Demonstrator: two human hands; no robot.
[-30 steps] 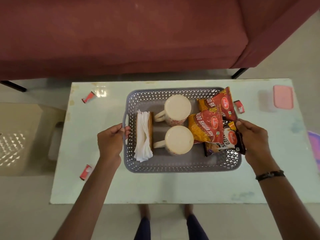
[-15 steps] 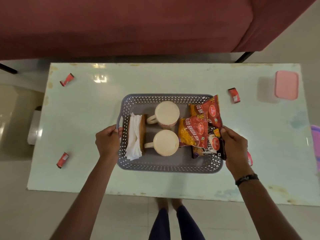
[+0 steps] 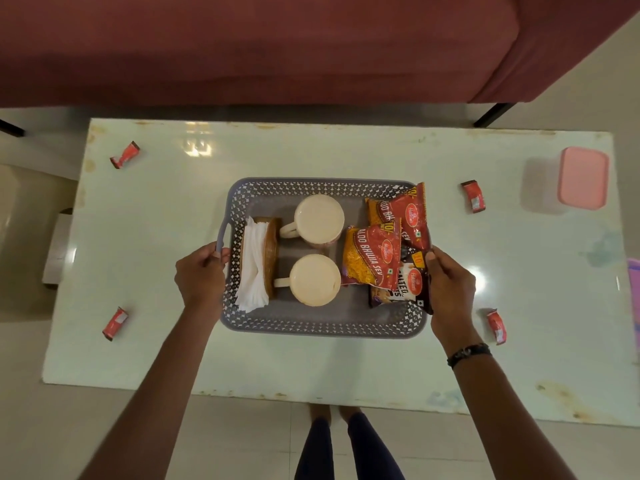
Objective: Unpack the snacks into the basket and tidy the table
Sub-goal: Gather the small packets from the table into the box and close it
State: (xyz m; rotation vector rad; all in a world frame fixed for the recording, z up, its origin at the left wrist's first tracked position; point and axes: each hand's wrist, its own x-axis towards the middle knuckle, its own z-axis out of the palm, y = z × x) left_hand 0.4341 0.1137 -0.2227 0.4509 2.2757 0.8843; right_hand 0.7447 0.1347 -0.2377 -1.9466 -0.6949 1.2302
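A grey perforated basket (image 3: pixel 311 327) sits at the middle of the pale table (image 3: pixel 346 150). Inside it are two cream mugs (image 3: pixel 320 218), a wooden holder of white napkins (image 3: pixel 254 265) and three snack packets (image 3: pixel 374 261) at its right end. My left hand (image 3: pixel 201 277) grips the basket's left handle. My right hand (image 3: pixel 450 285) holds the basket's right edge, against the dark packet (image 3: pixel 403 289). Several small red wrappers lie on the table: far left (image 3: pixel 124 154), near left (image 3: pixel 115 323), far right (image 3: pixel 473 201), near right (image 3: pixel 496 326).
A pink-lidded box (image 3: pixel 583 177) stands at the table's far right corner. A maroon sofa (image 3: pixel 259 46) runs along the far side. A purple item (image 3: pixel 635 289) shows at the right edge. My feet (image 3: pixel 332 414) stand by the table's near edge.
The view has pulled back and more of the table shows. The basket sits nearer the table's front, away from the far edge, with both hands still on its ends.
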